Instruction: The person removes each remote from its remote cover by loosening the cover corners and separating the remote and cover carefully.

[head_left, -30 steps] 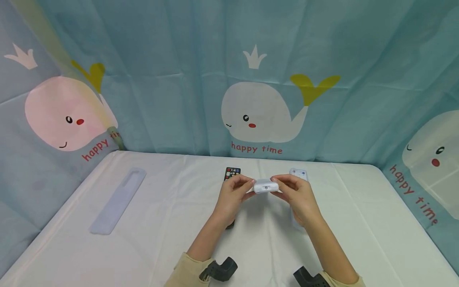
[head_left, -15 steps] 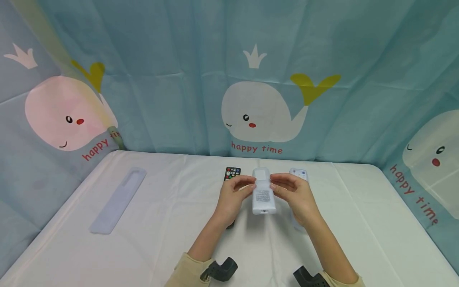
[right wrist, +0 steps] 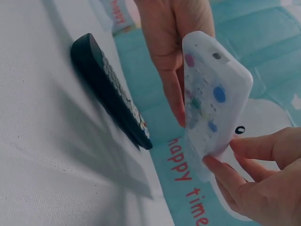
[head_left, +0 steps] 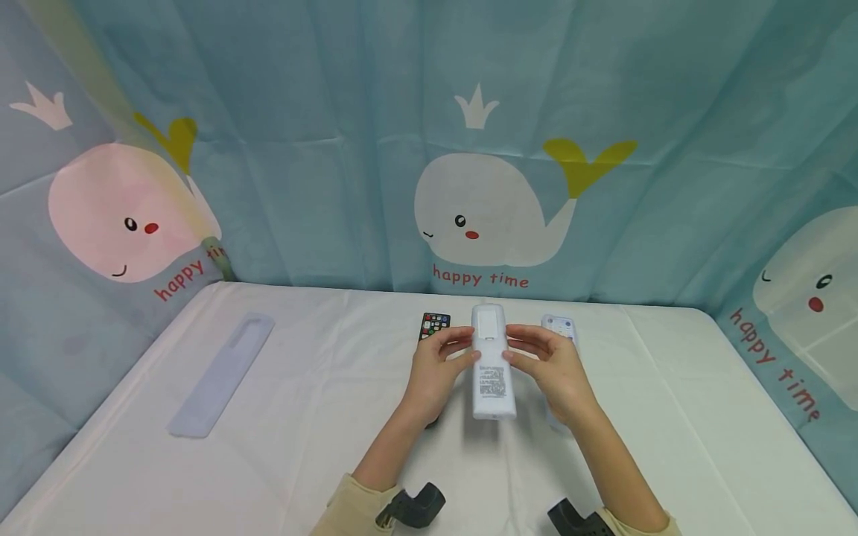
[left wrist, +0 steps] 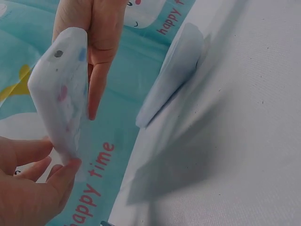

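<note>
Above the table, both hands hold a white remote control (head_left: 491, 372). Its back, with a printed label and a battery cover, faces up toward the head camera. My left hand (head_left: 434, 371) pinches its left edge between thumb and fingers. On the opposite edge, my right hand (head_left: 559, 372) pinches it the same way. Both wrist views show the remote's underside, where coloured buttons look hazy. A black remote control (right wrist: 113, 89) lies beneath my left arm, partly hidden by that hand in the head view. Behind my right hand lies another white remote (head_left: 558, 325), also partly hidden.
A long translucent sleeve (head_left: 223, 376) lies slantwise on the left of the white-covered table (head_left: 322, 447). Behind the table hangs a blue-green curtain (head_left: 322, 186) with whale prints. A black wrist-mounted device (head_left: 415, 506) sits at the left cuff.
The held remote has tilted from end-on to showing its whole back, its near end swinging down and toward the person. Both hands stay in nearly the same place.
</note>
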The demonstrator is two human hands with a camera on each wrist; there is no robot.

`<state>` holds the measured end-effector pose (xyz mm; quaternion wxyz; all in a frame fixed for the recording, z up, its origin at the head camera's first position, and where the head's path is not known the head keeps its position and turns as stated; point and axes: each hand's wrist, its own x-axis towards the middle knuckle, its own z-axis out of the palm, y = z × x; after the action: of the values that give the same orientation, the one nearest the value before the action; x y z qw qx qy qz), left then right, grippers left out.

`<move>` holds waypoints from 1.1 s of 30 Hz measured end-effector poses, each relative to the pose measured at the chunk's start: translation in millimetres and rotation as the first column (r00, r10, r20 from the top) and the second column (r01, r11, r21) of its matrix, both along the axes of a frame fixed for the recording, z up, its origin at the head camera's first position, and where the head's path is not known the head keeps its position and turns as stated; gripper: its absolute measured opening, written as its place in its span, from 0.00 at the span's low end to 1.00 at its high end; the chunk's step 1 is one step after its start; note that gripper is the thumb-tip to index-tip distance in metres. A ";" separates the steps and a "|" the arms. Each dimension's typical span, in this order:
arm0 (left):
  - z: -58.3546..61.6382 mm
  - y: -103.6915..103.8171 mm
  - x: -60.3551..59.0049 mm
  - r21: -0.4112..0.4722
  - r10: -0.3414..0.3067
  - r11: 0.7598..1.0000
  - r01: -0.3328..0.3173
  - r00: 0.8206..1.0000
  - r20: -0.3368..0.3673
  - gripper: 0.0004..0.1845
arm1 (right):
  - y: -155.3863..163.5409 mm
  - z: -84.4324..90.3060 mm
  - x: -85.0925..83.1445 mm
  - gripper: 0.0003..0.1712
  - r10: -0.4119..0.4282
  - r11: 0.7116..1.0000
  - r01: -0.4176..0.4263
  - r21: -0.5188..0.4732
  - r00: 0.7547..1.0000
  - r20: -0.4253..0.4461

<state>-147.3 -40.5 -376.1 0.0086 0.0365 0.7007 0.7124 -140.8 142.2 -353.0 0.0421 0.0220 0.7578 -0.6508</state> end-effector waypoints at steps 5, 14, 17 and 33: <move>0.2 0.5 1.1 -0.006 0.001 1.000 -0.001 1.000 -0.001 0.22 | 0.0 -0.7 0.0 0.27 0.006 1.000 -0.006 0.014 1.000 0.000; -1.6 0.0 0.8 -0.020 -0.009 1.000 0.009 1.000 0.002 0.24 | -0.3 -1.0 0.2 0.29 0.017 0.999 -0.017 0.037 1.000 0.014; -1.6 -0.3 0.9 -0.023 -0.014 1.000 0.014 1.000 0.004 0.24 | -0.7 -1.2 0.0 0.30 0.015 0.999 -0.015 0.050 1.000 0.017; 0.5 0.5 3.9 -0.109 -0.042 0.993 0.041 0.999 -0.010 0.30 | -0.4 -3.7 -2.1 0.37 0.008 0.996 -0.009 0.093 1.000 0.010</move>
<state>-143.4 -40.0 -375.6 0.0214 0.0549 0.7377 0.6726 -142.9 141.8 -356.7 0.0476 0.0237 0.7871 -0.6145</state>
